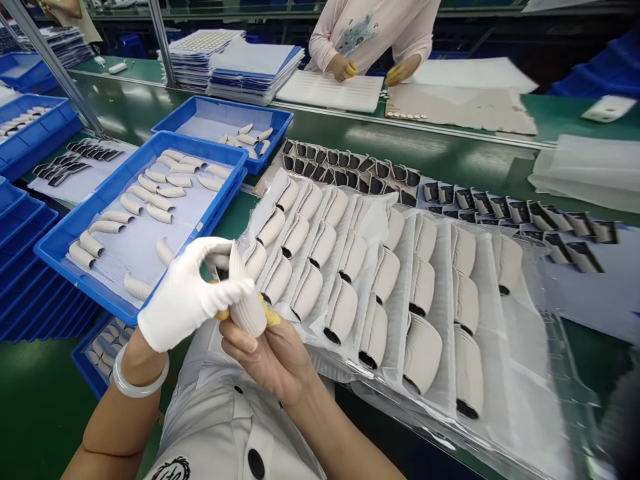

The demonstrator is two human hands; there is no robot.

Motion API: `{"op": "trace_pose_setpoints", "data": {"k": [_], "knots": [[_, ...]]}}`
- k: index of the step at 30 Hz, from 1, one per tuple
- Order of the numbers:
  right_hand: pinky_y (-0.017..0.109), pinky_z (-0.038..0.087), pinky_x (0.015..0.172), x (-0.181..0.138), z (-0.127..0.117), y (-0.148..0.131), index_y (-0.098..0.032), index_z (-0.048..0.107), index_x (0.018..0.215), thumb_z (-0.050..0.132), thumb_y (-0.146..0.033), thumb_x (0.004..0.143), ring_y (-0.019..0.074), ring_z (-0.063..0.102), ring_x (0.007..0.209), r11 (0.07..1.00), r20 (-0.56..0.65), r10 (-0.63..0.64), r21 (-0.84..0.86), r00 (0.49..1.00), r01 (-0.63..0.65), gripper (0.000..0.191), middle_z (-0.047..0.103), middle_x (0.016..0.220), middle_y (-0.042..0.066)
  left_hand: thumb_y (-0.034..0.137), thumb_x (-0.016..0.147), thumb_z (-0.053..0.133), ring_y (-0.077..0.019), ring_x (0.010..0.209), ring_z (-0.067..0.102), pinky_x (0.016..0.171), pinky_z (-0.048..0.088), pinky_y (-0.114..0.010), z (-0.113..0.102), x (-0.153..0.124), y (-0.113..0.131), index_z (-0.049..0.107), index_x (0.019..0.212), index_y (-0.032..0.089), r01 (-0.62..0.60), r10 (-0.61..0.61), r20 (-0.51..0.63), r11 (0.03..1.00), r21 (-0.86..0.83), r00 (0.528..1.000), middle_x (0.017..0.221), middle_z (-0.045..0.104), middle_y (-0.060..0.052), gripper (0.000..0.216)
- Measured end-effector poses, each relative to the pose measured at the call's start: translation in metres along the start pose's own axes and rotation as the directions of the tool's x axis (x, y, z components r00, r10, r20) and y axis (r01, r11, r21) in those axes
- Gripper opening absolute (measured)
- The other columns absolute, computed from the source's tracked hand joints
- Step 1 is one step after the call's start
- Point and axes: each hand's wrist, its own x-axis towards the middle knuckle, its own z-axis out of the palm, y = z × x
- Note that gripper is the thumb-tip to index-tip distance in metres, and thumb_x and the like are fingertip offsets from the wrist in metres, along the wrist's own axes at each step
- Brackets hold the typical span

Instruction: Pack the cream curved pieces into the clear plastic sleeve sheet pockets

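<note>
A ribbed, cream-coloured curved shell piece (pixel 246 308) is held upright between my two hands in front of my body. My left hand (pixel 187 293), in a white glove, pinches its upper part between thumb and fingers. Bare except for yellow covers on some fingertips, my right hand (pixel 273 350) grips its lower end from below. Just to the right lies a clear plastic tray (pixel 537 400) lined with white tissue, holding rows of similar cream pieces (pixel 341 310) with dark insides. To the left, a blue tray (pixel 57 250) carries several loose cream shells (pixel 160 212).
Behind the tray stand rows of black-lined pieces (pixel 345 160). Another blue tray (pixel 173 120) sits farther back. Stacked blue trays (pixel 30 267) rise at the left, near a metal post (pixel 161 43). Across the bench a person in pink (pixel 370 33) works at white sheets (pixel 333 90).
</note>
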Motion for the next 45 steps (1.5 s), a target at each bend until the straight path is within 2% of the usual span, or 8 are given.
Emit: {"op": "trace_pose_setpoints", "data": {"k": [3, 9, 15, 20, 26, 32, 38, 45], "knots": [[0.018, 0.025, 0.047, 0.000, 0.000, 0.001, -0.015, 0.060, 0.080, 0.051, -0.021, 0.088, 0.0066, 0.027, 0.051, 0.996, -0.001, -0.005, 0.089, 1.000, 0.005, 0.013, 0.048, 0.071, 0.000, 0.040, 0.064, 0.079, -0.0227, 0.101, 0.059, 0.084, 0.050, -0.031, -0.001, -0.001, 0.005, 0.060, 0.111, 0.020, 0.007, -0.010, 0.048, 0.997, 0.080, 0.999, 0.109, 0.062, -0.006, 0.054], [0.018, 0.029, 0.048, -0.002, 0.003, 0.006, -0.010, 0.064, 0.091, 0.049, -0.018, 0.087, 0.0058, 0.031, 0.052, 0.993, -0.015, 0.030, 0.117, 0.999, -0.028, 0.018, 0.059, 0.084, 0.007, 0.049, 0.074, 0.070, -0.0202, 0.094, 0.061, 0.083, 0.050, -0.030, 0.000, -0.002, 0.004, 0.065, 0.095, 0.018, 0.082, -0.078, -0.099, 0.996, 0.033, 0.992, 0.098, 0.065, -0.005, 0.037], [0.023, 0.034, 0.052, -0.005, 0.004, 0.013, -0.015, 0.066, 0.092, 0.065, -0.047, 0.083, 0.0085, 0.047, 0.055, 0.991, -0.037, -0.115, -0.079, 0.993, 0.112, 0.033, 0.063, 0.085, 0.006, 0.035, 0.078, 0.070, -0.0188, 0.098, 0.064, 0.088, 0.050, -0.028, -0.002, -0.003, -0.009, 0.071, 0.096, 0.021, 0.032, -0.052, -0.057, 0.952, -0.305, 0.997, 0.102, 0.071, -0.003, 0.023], [0.024, 0.037, 0.051, -0.009, 0.010, 0.015, -0.016, 0.064, 0.089, 0.071, -0.048, 0.078, 0.0108, 0.053, 0.054, 0.956, -0.074, -0.219, -0.217, 0.973, 0.199, 0.035, 0.060, 0.076, 0.003, 0.028, 0.075, 0.074, -0.0178, 0.094, 0.066, 0.084, 0.052, -0.026, 0.000, -0.005, -0.017, 0.074, 0.091, 0.020, -0.027, -0.017, -0.092, 0.890, -0.456, 0.996, 0.099, 0.073, -0.003, 0.018], [0.023, 0.038, 0.051, -0.013, 0.015, 0.020, -0.016, 0.063, 0.088, 0.072, -0.049, 0.077, 0.0101, 0.053, 0.053, 0.927, -0.088, -0.270, -0.292, 0.959, 0.234, 0.036, 0.059, 0.076, 0.002, 0.030, 0.075, 0.074, -0.0174, 0.089, 0.068, 0.078, 0.055, -0.024, 0.000, -0.014, -0.013, 0.073, 0.090, 0.019, -0.003, -0.039, -0.068, 0.850, -0.527, 0.997, 0.092, 0.074, -0.003, 0.019], [0.024, 0.040, 0.052, -0.020, 0.017, 0.025, -0.017, 0.063, 0.092, 0.069, -0.051, 0.078, 0.0098, 0.053, 0.054, 0.869, -0.136, -0.324, -0.434, 0.936, 0.238, 0.037, 0.059, 0.079, 0.003, 0.029, 0.077, 0.073, -0.0145, 0.090, 0.068, 0.080, 0.054, -0.022, -0.003, -0.021, -0.016, 0.072, 0.094, 0.022, -0.060, 0.024, -0.082, 0.880, -0.471, 0.996, 0.097, 0.073, -0.001, 0.018], [0.026, 0.043, 0.057, -0.028, 0.013, 0.027, -0.018, 0.066, 0.097, 0.071, -0.045, 0.077, 0.0105, 0.052, 0.059, 0.698, -0.188, -0.475, -0.676, 0.860, 0.238, 0.034, 0.059, 0.077, 0.000, 0.029, 0.078, 0.072, -0.0159, 0.101, 0.064, 0.089, 0.052, -0.023, -0.006, -0.024, -0.016, 0.069, 0.105, 0.021, -0.111, 0.100, -0.051, 0.934, -0.339, 0.994, 0.109, 0.070, -0.003, 0.028], [0.027, 0.046, 0.055, -0.036, 0.011, 0.027, -0.018, 0.058, 0.113, 0.070, -0.046, 0.077, 0.0135, 0.056, 0.063, 0.539, -0.188, -0.500, -0.831, 0.846, 0.134, 0.047, 0.064, 0.081, 0.003, 0.029, 0.075, 0.072, -0.0120, 0.074, 0.062, 0.071, 0.050, -0.021, 0.003, -0.018, -0.013, 0.069, 0.079, 0.017, -0.185, 0.166, -0.201, 0.979, -0.080, 0.965, 0.079, 0.067, 0.000, 0.013]]}}
